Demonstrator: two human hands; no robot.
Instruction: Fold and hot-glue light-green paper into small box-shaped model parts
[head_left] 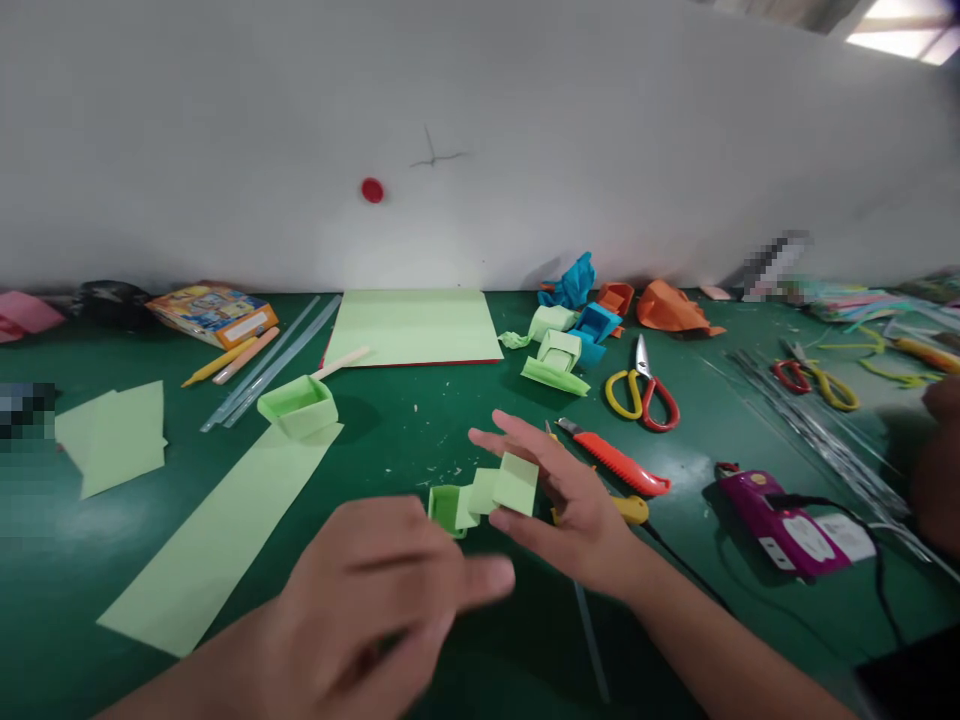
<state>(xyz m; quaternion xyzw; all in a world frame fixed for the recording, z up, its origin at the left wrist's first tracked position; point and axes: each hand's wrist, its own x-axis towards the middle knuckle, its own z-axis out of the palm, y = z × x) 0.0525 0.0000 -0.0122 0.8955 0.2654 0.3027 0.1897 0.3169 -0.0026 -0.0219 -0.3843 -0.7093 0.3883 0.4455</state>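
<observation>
Pale green folded paper squares sit between the thumb and fingers of my right hand. Left of them, a small green paper box touches or joins the squares; which one I cannot tell. My left hand is close in front of the box, blurred, with one finger pointing right and the others partly curled. It hides part of the box's lower edge, and whether it grips anything is unclear. Beyond my right hand lie an orange-red utility knife and a yellow-handled tool, partly covered.
Another green paper box stands on a long green paper strip. Scissors, folded paper pieces and a green sheet lie farther back. A purple device with cables is at right, near another person's hand.
</observation>
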